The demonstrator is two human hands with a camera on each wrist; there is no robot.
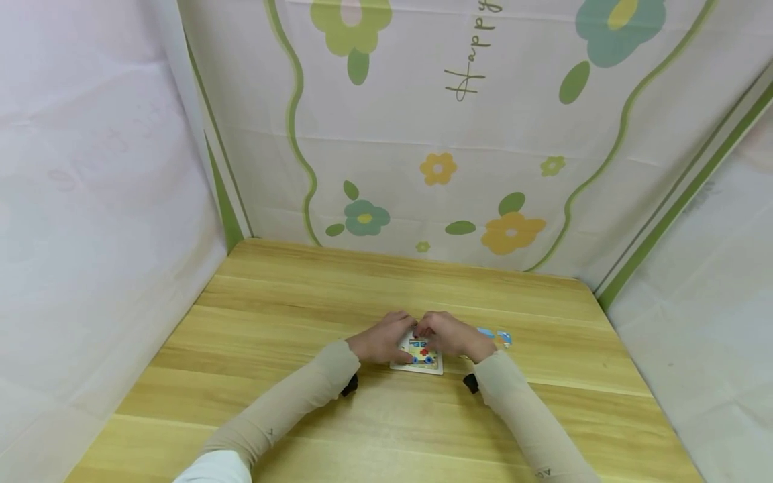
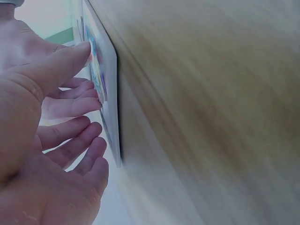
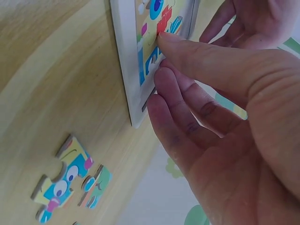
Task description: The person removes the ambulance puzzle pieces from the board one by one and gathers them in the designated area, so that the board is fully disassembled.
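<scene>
A small jigsaw board (image 1: 417, 368) with a pale rim lies on the table; its picture has a yellow vehicle with a red cross and blue wheels. My left hand (image 1: 386, 341) spans the board's left side, thumb over the picture and fingers near the far corner. In the left wrist view, those fingers (image 2: 77, 140) are loosely bent in front of the board. Over the far right part, my right hand (image 1: 449, 333) pinches a small puzzle piece (image 1: 415, 333), mostly hidden by the fingertips. Its thumb (image 3: 180, 47) is close to the red cross in the right wrist view.
To the right of the board, loose puzzle pieces (image 1: 502, 337) lie on the wooden table (image 1: 290, 302). One blue and yellow piece (image 3: 68, 180) has cartoon eyes; a green and orange piece (image 3: 97, 186) lies beside it. Flower-printed cloth (image 1: 398, 114) closes the back and sides.
</scene>
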